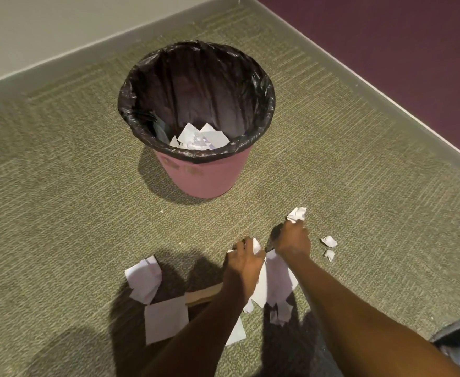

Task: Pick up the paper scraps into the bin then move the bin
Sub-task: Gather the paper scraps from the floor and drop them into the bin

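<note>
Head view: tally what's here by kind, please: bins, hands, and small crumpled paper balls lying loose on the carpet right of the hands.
Pink bin with black liner: 1
Hands, left hand and right hand: 2
Small loose paper balls, upper paper ball and lower paper ball: 2
Total: 5

My right hand [293,240] grips a crumpled scrap [297,214]; my left hand [246,258] clutches paper [256,244]; the bin [196,115] stands beyond both.
</note>
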`<act>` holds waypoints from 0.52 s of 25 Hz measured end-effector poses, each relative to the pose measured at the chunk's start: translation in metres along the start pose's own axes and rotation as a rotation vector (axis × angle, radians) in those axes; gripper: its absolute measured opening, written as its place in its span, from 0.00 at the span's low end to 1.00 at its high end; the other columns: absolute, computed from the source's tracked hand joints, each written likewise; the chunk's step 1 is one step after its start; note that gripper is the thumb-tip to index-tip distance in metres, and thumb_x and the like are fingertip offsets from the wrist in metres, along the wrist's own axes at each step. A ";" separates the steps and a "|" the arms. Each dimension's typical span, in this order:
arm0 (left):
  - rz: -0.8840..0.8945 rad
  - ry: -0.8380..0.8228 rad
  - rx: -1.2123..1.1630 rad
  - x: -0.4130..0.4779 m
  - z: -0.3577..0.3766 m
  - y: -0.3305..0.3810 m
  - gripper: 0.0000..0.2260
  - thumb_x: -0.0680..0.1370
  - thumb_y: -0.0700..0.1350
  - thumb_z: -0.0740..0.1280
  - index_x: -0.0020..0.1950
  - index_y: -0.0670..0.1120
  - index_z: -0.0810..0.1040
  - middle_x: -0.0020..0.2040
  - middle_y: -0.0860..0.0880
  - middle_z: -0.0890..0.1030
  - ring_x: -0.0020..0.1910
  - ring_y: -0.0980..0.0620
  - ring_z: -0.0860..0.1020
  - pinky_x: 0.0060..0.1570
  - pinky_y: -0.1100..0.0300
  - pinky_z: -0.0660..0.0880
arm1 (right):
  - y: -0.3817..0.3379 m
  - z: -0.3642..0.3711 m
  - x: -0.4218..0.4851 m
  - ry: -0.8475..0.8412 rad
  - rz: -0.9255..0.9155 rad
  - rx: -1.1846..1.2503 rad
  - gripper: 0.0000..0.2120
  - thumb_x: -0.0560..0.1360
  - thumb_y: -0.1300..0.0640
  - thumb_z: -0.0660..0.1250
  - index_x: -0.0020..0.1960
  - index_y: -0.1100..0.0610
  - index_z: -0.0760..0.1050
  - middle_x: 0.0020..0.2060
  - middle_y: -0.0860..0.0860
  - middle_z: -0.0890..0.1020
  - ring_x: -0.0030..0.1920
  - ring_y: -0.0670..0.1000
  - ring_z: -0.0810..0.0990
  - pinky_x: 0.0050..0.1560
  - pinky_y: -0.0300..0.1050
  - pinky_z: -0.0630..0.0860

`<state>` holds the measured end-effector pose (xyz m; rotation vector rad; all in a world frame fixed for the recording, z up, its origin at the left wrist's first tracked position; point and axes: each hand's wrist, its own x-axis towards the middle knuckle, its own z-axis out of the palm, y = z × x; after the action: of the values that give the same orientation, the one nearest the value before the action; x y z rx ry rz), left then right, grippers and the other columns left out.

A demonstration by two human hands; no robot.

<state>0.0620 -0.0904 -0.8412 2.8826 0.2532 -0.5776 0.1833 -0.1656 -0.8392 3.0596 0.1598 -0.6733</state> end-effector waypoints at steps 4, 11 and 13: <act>0.035 0.014 -0.080 -0.001 0.014 -0.005 0.16 0.60 0.47 0.80 0.43 0.52 0.78 0.45 0.48 0.75 0.40 0.49 0.75 0.36 0.61 0.78 | -0.012 -0.009 0.001 -0.023 0.003 0.084 0.13 0.77 0.55 0.65 0.56 0.64 0.78 0.53 0.61 0.80 0.52 0.61 0.83 0.46 0.48 0.77; 0.045 -0.129 -0.161 0.005 -0.002 0.000 0.12 0.76 0.34 0.66 0.59 0.38 0.76 0.63 0.40 0.70 0.61 0.40 0.71 0.57 0.49 0.76 | -0.026 -0.079 0.015 -0.185 0.055 0.417 0.08 0.71 0.60 0.74 0.41 0.63 0.77 0.29 0.52 0.74 0.23 0.45 0.71 0.13 0.33 0.60; 0.042 -0.132 -0.154 0.008 -0.004 0.004 0.13 0.76 0.33 0.65 0.60 0.37 0.75 0.63 0.40 0.70 0.62 0.40 0.70 0.58 0.49 0.75 | -0.029 -0.119 0.010 -0.142 0.075 0.614 0.06 0.71 0.63 0.73 0.42 0.66 0.78 0.30 0.54 0.76 0.22 0.45 0.74 0.19 0.32 0.68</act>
<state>0.0718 -0.0919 -0.8404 2.6822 0.2075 -0.7045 0.2386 -0.1330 -0.7350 3.5341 -0.2038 -1.1113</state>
